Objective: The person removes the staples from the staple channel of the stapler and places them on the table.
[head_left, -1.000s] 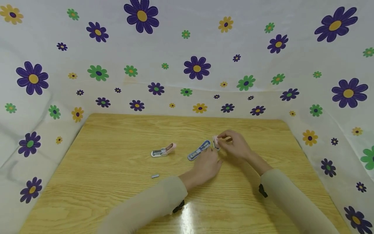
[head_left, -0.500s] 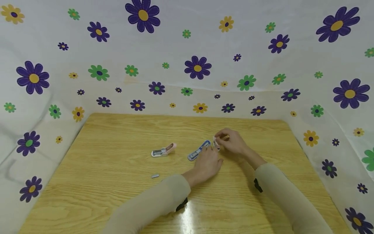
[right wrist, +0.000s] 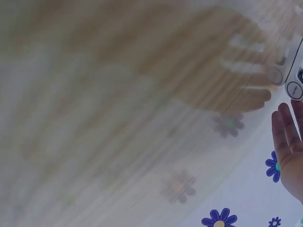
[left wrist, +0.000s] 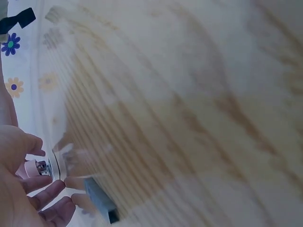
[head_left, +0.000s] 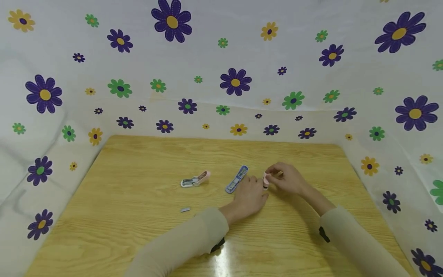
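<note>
In the head view my right hand (head_left: 287,177) pinches the pink handle of a small pink-and-white stapler (head_left: 265,182). My left hand (head_left: 250,194) is at that stapler's front end, palm down, with its fingertips up against the base; its grip is partly hidden. The left wrist view shows the stapler (left wrist: 56,165) from the side, close above the table. A round hinge marks the stapler (right wrist: 294,89) at the right edge of the right wrist view. Just left of my left hand lies an opened blue stapler (head_left: 237,179).
Further left, a second pink-and-white stapler (head_left: 195,180) stands with its top raised. A short grey strip, perhaps staples (head_left: 185,209), lies nearer me on the wooden table (head_left: 145,215). A flowered cloth (head_left: 194,54) surrounds the table's back and sides.
Both hands and the pink-and-white stapler have shifted right and toward me, away from the blue stapler. The blue stapler has turned slightly. The head view has also moved a little.
</note>
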The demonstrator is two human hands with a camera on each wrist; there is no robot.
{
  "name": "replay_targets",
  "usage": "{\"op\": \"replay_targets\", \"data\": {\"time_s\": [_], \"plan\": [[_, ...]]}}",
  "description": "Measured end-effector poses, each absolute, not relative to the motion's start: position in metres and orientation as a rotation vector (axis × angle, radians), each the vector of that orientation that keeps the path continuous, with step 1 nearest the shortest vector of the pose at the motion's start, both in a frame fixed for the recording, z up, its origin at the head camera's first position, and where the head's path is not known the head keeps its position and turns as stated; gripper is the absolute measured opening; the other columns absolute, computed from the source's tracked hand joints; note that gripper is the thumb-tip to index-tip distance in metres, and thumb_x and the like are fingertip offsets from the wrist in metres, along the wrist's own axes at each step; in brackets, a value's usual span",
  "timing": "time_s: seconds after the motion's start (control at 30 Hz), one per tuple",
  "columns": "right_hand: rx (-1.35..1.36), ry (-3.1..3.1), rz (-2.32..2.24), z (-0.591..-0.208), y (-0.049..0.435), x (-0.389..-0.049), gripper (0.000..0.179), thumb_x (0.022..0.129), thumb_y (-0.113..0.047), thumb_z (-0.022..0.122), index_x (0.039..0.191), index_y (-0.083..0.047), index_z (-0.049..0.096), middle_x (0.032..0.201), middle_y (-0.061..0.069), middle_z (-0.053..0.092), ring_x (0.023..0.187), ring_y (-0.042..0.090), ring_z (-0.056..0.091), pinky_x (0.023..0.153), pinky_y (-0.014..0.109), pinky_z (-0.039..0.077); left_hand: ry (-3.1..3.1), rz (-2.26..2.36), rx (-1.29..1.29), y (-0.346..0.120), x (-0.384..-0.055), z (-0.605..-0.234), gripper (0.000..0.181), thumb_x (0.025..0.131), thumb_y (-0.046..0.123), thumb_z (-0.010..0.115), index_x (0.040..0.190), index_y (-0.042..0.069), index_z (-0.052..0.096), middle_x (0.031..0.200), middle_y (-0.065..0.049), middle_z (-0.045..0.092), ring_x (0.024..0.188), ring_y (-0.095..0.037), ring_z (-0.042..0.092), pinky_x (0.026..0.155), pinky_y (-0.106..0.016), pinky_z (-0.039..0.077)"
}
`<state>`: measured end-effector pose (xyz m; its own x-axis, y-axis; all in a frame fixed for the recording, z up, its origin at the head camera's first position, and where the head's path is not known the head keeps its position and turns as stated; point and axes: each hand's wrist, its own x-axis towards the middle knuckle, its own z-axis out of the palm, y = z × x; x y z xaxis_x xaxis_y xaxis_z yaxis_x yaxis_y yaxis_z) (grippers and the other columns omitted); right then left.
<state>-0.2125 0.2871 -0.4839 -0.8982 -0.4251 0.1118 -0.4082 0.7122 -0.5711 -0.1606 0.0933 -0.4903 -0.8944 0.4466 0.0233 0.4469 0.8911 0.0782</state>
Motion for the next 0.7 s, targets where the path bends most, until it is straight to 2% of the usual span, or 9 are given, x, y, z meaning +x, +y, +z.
{"op": "replay_targets", "data": {"time_s": [0.17,0.3,0.53,0.7], "plan": [[-0.750,2.906,-0.867,-0.480,0.300,-0.197,0.026,0.101,-0.021,0.070,0.119,-0.003,0.075,0.112,0.012,0.077,0.102,0.028,0.073,0.085,0.042,0.063,-3.075,-0.148,-0.767,0.101,-0.156,-0.491,0.047,0.105,0.054,0.057,0.130,0.016,0.068,0.119,-0.002,0.071,0.114,-0.019,0.066,0.090,-0.035,0.059],[-0.767,2.919,-0.792,-0.480,0.308,-0.184,0.029,0.102,-0.022,0.070,0.124,-0.004,0.074,0.111,0.008,0.077,0.099,0.023,0.073,0.084,0.039,0.063,-3.075,-0.127,-0.810,0.105,-0.154,-0.492,0.045,0.105,0.053,0.057,0.130,0.017,0.069,0.121,-0.001,0.071,0.116,-0.019,0.065,0.095,-0.036,0.058],[-0.724,2.919,-0.805,-0.477,0.318,-0.163,0.027,0.100,-0.020,0.072,0.121,-0.003,0.073,0.108,0.007,0.075,0.096,0.023,0.073,0.081,0.038,0.064,-3.054,-0.164,-0.829,0.106,-0.155,-0.497,0.037,0.105,0.052,0.059,0.121,0.021,0.070,0.111,0.002,0.068,0.103,-0.015,0.061,0.087,-0.032,0.052],[-0.689,2.956,-0.704,-0.476,0.320,-0.156,0.026,0.100,-0.024,0.073,0.119,-0.006,0.073,0.105,0.005,0.077,0.095,0.021,0.074,0.081,0.040,0.064,-3.046,-0.163,-0.836,0.107,-0.157,-0.496,0.033,0.103,0.051,0.063,0.119,0.022,0.070,0.112,0.003,0.068,0.102,-0.015,0.060,0.085,-0.031,0.051]]}}
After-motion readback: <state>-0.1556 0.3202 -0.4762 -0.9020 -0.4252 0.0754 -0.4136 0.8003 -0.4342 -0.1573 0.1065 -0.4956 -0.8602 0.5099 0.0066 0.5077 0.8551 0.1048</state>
